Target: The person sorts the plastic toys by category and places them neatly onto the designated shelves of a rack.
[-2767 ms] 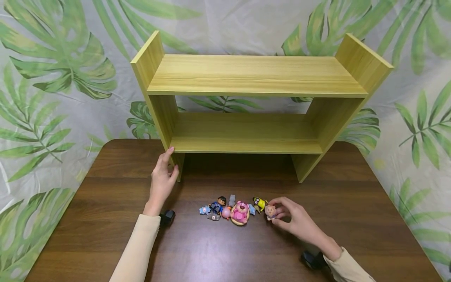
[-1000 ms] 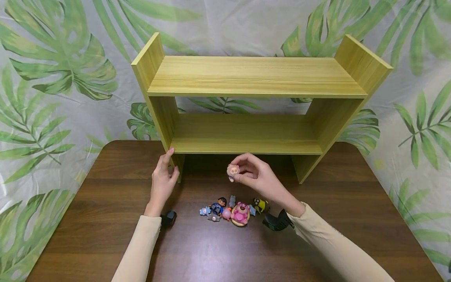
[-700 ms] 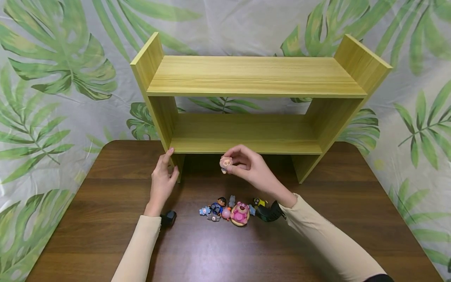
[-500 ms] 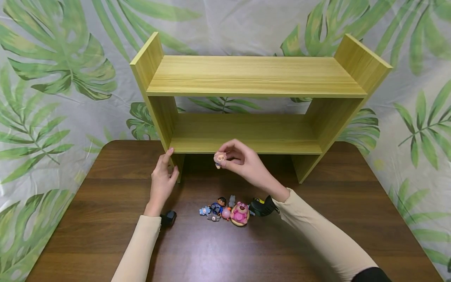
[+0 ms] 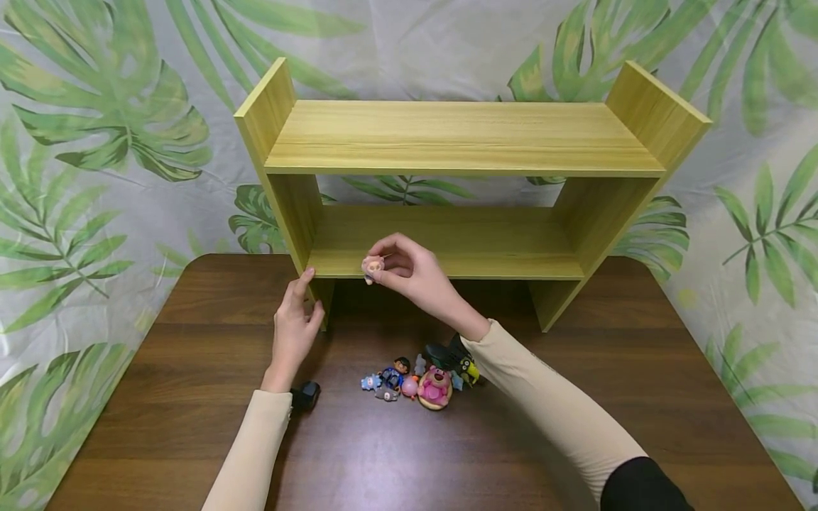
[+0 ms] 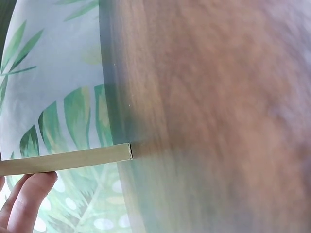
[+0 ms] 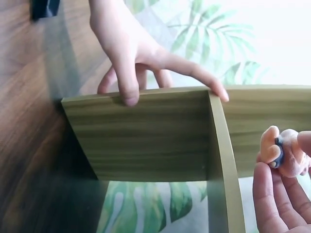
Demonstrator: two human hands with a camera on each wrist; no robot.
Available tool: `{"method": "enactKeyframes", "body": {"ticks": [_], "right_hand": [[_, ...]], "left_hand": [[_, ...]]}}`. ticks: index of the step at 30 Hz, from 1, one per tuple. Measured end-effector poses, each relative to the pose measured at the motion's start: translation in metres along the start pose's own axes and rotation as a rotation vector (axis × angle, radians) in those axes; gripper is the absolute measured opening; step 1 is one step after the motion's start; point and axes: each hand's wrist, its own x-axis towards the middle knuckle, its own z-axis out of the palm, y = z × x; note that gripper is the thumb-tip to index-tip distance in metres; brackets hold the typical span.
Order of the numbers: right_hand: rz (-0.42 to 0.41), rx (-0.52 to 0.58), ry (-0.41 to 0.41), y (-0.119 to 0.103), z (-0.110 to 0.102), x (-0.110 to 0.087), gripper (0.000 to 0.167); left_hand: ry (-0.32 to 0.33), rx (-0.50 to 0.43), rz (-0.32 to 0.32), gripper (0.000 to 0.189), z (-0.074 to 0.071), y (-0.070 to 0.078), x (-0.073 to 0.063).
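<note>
Figure (image 5: 373, 267): off the counter, near the front edge of the shelf's lower board, toward its left end; contact with the board cannot be told.
Figure's aim: head up, feet down toward the counter, face turned to the head camera; long axis close to upright, leaning slightly.
Figure's make: small and rounded, matt pink with a paler face, stubby peach legs and a dark blue band.
Right hand (image 5: 415, 277): pinches the figure between thumb and fingers.
Left hand (image 5: 296, 337): grips the shelf's left side panel, thumb on the inner side, index fingertip at the lower board's corner.
Shelf (image 5: 466, 135): pale yellow wood grain, flat boards, square edges, standing on the counter.
Counter (image 5: 383, 454): dark brown wood grain, glossy, rounded far corners.
Toys on the counter: a pink bear (image 5: 435, 387) on a round base, a blue-clad doll (image 5: 393, 375), a yellow toy (image 5: 469, 370) partly covered by the right wrist's black gear, and smaller blue, grey and pink pieces.
Cloth (image 5: 447, 50): pale, creased, green leaf print, behind the shelf.
</note>
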Motion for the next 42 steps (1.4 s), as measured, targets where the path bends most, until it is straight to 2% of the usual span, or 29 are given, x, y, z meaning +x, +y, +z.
{"method": "enactKeyframes", "body": {"ticks": [11, 24, 31, 42], "right_hand": [[-0.035, -0.094, 0.0, -0.001, 0.02, 0.031, 0.025], [0.02, -0.195, -0.018, 0.004, 0.036, 0.059, 0.028], [0.049, -0.266, -0.036, 0.01, 0.038, 0.068, 0.026], [0.065, -0.257, -0.051, 0.013, 0.038, 0.071, 0.028]], "left_hand": [[0.025, -0.011, -0.002, 0.08, -0.001, 0.0, 0.002], [0.015, 0.0, -0.019, 0.081, 0.0, -0.001, 0.0], [0.02, -0.004, -0.01, 0.082, 0.0, 0.0, 0.0], [-0.004, -0.007, -0.017, 0.079, 0.0, 0.001, 0.0]]}}
